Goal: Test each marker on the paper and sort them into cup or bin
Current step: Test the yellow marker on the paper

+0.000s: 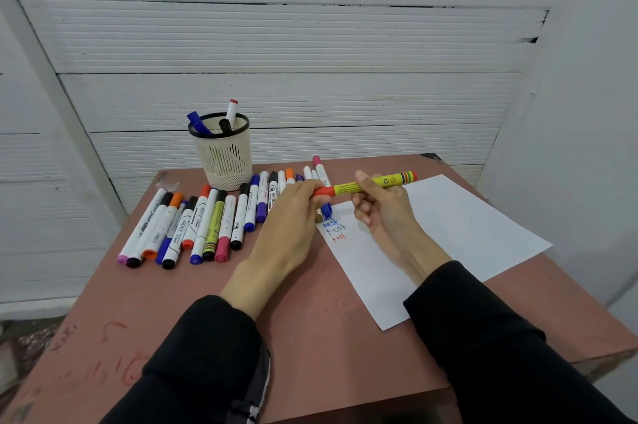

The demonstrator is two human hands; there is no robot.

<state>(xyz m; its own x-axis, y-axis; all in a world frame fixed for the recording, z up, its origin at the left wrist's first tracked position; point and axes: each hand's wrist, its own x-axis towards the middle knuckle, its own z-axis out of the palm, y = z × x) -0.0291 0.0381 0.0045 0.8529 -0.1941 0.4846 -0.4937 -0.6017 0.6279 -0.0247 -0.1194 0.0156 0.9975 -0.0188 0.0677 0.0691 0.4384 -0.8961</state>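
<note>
A yellow marker with an orange-red cap is held level above the table. My right hand grips its barrel and my left hand pinches the orange-red cap end. The cap sits on the marker. Below lies a white sheet of paper with the word "test" written several times in blue, grey and red near its left edge. A row of several markers lies on the table to the left. A mesh cup with a black rim stands behind them and holds three markers. No bin is in view.
The reddish-brown table has scribbles near its front left corner. White ribbed wall panels stand close behind and to the right. My black sleeves cover the table's front edge.
</note>
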